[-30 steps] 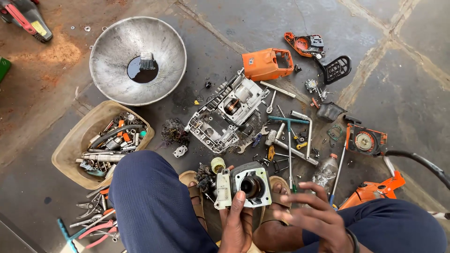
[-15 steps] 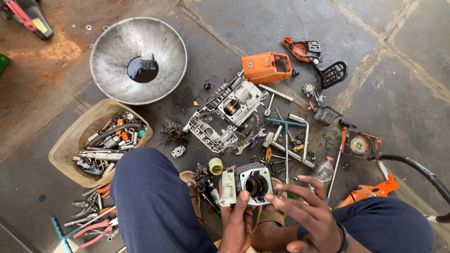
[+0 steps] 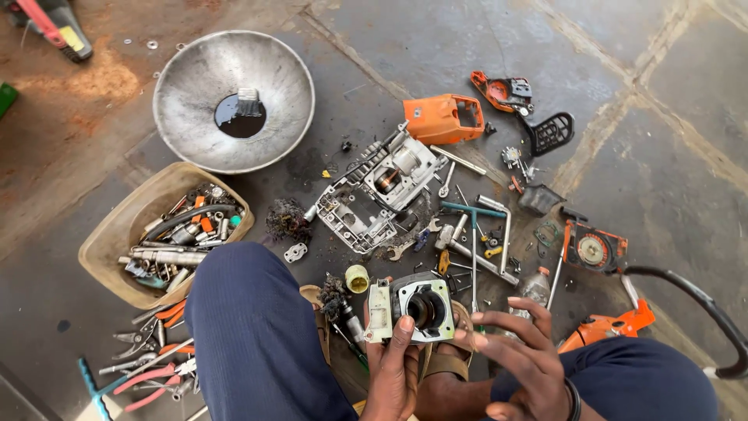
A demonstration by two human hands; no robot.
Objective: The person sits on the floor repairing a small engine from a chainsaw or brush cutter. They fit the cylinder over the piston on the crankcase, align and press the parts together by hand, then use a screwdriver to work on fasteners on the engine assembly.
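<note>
My left hand [image 3: 393, 374] grips a grey metal engine cylinder [image 3: 421, 307] with a round bore and a pale block at its left side, holding it between my knees. My right hand [image 3: 518, 359] hovers just right of the cylinder with fingers spread, empty, the fingertips close to its edge. On the floor ahead lies the bare engine crankcase [image 3: 374, 191], and beyond it an orange plastic cover [image 3: 442, 118].
A big metal bowl [image 3: 187, 109] with dark oil and a brush stands at the far left. A tan tub [image 3: 117, 234] holds tools; pliers [image 3: 148, 366] lie beside it. Wrenches, a T-handle driver [image 3: 471, 210], a starter housing [image 3: 594, 248] and orange parts [image 3: 608, 327] litter the right.
My left hand has kept the cylinder, turning it slightly. My right hand has drifted rightward and a little lower, with its fingers still spread beside the cylinder.
</note>
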